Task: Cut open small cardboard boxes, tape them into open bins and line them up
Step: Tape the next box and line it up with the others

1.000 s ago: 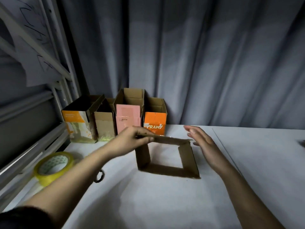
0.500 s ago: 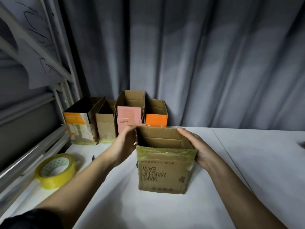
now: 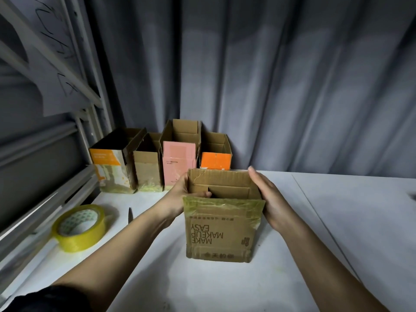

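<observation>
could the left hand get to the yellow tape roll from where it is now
Probably yes. The tape roll lies on the table to the left of the left hand, with nothing between them, but that hand would first have to let go of the box.

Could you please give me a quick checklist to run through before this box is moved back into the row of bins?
1. Box upright, top open: ok.
2. Left hand grips its left wall, thumb over the rim: ok.
3. Right hand flat against its right wall: ok.
4. Free spot right of the orange bin: ok.
5. Tape roll clear of the path: ok.
6. Bottom taped shut: cannot tell.
</observation>
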